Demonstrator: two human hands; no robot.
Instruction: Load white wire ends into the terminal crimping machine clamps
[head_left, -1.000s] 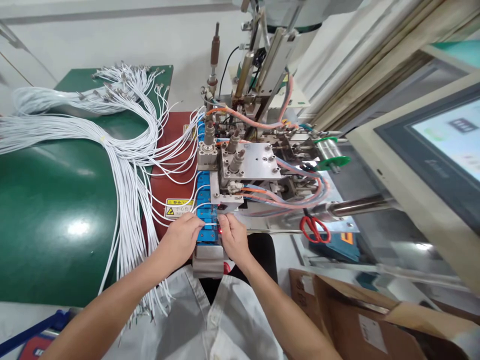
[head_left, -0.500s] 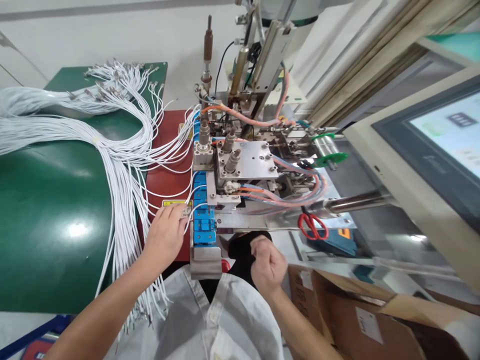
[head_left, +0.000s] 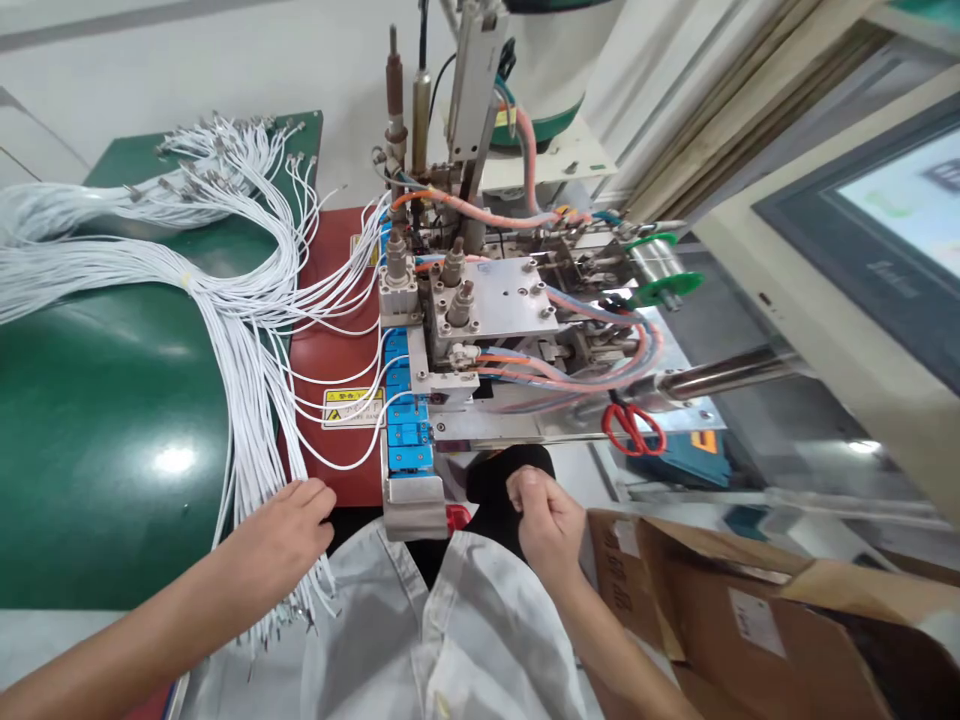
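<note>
My left hand (head_left: 289, 530) lies over the lower end of a bundle of white cables (head_left: 251, 420), its fingers curled together. Its fingertips are turned away, so I cannot make out what they hold. Several white cables run from the bundle into a row of blue clamps (head_left: 405, 407) along the machine's (head_left: 495, 300) near side. One cable (head_left: 349, 466) loops into a clamp near the front end. My right hand (head_left: 551, 520) rests in a closed fist above my dark-clothed leg, with nothing visible in it.
A green mat (head_left: 97, 420) carries the cables at left. A red plate with a yellow warning label (head_left: 352, 408) lies beside the clamps. Red-handled scissors (head_left: 634, 428), a wire spool (head_left: 660, 270) and a screen (head_left: 885, 220) are at right. Cardboard boxes (head_left: 720, 600) stand below.
My left hand has left the cable by the blue clamps and moved back and left onto the bundle. That cable now sits in a clamp. My right hand remains a fist.
</note>
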